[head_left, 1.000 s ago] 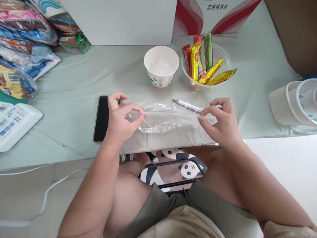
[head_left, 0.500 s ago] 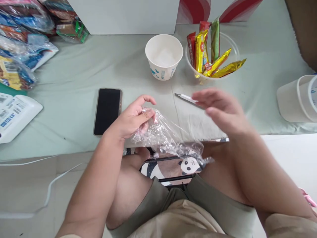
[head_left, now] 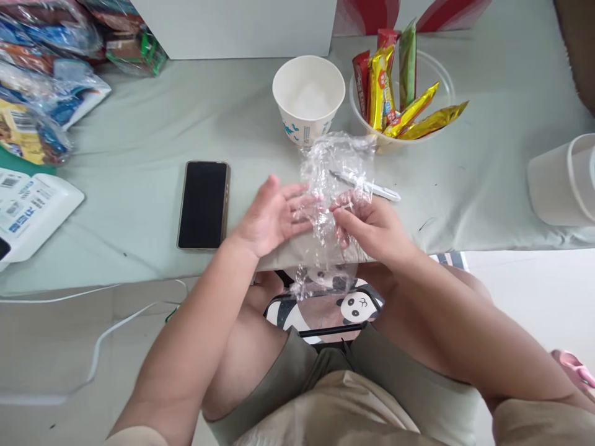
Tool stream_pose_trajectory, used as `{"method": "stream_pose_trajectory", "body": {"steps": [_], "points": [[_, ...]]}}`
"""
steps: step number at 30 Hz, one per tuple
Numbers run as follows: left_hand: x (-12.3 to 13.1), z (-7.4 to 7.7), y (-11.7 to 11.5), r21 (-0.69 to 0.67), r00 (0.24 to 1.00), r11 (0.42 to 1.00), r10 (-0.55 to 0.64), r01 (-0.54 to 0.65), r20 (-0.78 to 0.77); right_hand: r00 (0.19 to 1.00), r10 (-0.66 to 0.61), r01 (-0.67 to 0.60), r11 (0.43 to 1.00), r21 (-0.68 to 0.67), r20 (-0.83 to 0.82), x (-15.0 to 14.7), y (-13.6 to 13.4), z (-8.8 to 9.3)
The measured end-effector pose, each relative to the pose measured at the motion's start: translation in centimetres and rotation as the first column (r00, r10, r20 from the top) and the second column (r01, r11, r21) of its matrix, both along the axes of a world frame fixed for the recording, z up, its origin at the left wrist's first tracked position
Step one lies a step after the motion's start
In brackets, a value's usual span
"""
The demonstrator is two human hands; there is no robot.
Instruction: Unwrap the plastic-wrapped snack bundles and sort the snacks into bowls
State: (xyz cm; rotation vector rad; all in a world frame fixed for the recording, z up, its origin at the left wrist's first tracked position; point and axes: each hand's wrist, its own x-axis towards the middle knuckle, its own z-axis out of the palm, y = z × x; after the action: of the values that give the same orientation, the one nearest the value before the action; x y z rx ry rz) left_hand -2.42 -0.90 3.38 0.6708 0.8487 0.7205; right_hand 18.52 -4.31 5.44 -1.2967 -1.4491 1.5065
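A crumpled sheet of clear plastic film (head_left: 320, 167) hangs over the table's front edge, pinched between the thumb and fingers of my right hand (head_left: 369, 226). My left hand (head_left: 276, 214) is open, fingers spread and pointing right, their tips against or just behind the film. Through the film shows part of a white-handled craft knife (head_left: 383, 191) lying on the table. Behind the film stands a white paper bowl (head_left: 307, 93) with something whitish inside. To its right, a clear plastic bowl (head_left: 439, 68) holds several snack sticks (head_left: 382, 87) in yellow, red and green wrappers.
A black phone (head_left: 203, 204) lies left of my hands. Packaged snacks (head_left: 51, 68) and a white packet (head_left: 37, 210) cover the left side. White tubs (head_left: 558, 183) stand at the right edge. A white box (head_left: 246, 28) blocks the back. A cable (head_left: 97, 353) runs along the floor.
The plastic film has passed from my left hand to my right, which came down and left to grip it. My left hand has opened. The film now reaches further up, over the knife.
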Motion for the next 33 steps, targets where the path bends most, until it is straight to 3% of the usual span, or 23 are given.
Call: {"method": "stream_pose_trajectory", "body": {"steps": [2, 3, 7, 10, 12, 15, 19, 21, 24, 26, 28, 30, 33], "points": [[1.1, -0.1, -0.5, 0.030, 0.992, 0.992, -0.121, 0.122, -0.030, 0.999, -0.050, 0.050, 0.999, 0.006, 0.005, -0.1, 0.1, -0.3], [1.5, -0.1, -0.7, 0.064, 0.990, 0.991, -0.116, 0.122, -0.078, 0.998, -0.054, 0.054, 0.999, -0.003, 0.009, -0.1, 0.2, -0.5], [1.8, 0.1, -0.5, 0.250, 0.941, 0.966, 0.141, -0.063, -0.307, 0.995, -0.096, 0.097, 0.995, -0.024, 0.010, 0.2, 0.2, -0.8], [1.2, 0.3, -0.2, 0.285, 0.928, 0.947, 0.232, -0.148, -0.290, 0.990, -0.138, 0.138, 0.990, -0.013, 0.006, 0.4, 0.3, -0.8], [0.8, 0.6, -0.3, 0.209, 0.957, 0.975, 0.135, -0.082, -0.256, 0.991, -0.134, 0.134, 0.991, -0.005, 0.001, 0.4, 0.3, -0.8], [0.6, 0.9, -0.6, 0.144, 0.968, 0.984, -0.072, 0.109, -0.240, 0.996, -0.080, 0.080, 0.996, 0.027, -0.029, 0.3, 0.1, -0.7], [0.1, 0.9, -0.7, 0.163, 0.977, 0.985, -0.017, 0.053, -0.214, 0.997, 0.012, 0.000, 0.989, 0.146, -0.082, 1.0, -0.2, -0.3], [-0.1, 0.8, -0.5, 0.142, 0.987, 0.989, -0.022, 0.045, -0.160, 0.998, 0.048, -0.036, 0.956, 0.290, -0.034, 1.6, -0.2, -0.2], [-0.4, 0.5, -0.3, 0.117, 0.992, 0.989, -0.080, 0.091, -0.098, 0.983, 0.064, -0.150, 0.823, 0.548, 0.173, 2.3, -0.2, -0.3], [-0.3, 0.3, -0.2, 0.166, 0.988, 0.982, -0.064, 0.087, -0.143, 0.951, 0.074, -0.259, 0.720, 0.644, 0.300, 2.6, -0.2, -0.6], [-0.1, 0.1, -0.1, 0.244, 0.979, 0.969, 0.006, 0.045, -0.203, 0.938, 0.099, -0.309, 0.674, 0.671, 0.333, 2.6, -0.4, -0.9], [0.1, 0.0, -0.2, 0.269, 0.981, 0.963, 0.053, 0.000, -0.189, 0.954, 0.085, -0.261, 0.701, 0.663, 0.286, 2.4, -0.5, -1.1], [0.3, -0.2, -0.3, 0.257, 0.977, 0.964, 0.115, -0.065, -0.182, 0.957, -0.053, -0.139, 0.780, 0.611, 0.286, 1.6, -0.7, -1.5]]}}
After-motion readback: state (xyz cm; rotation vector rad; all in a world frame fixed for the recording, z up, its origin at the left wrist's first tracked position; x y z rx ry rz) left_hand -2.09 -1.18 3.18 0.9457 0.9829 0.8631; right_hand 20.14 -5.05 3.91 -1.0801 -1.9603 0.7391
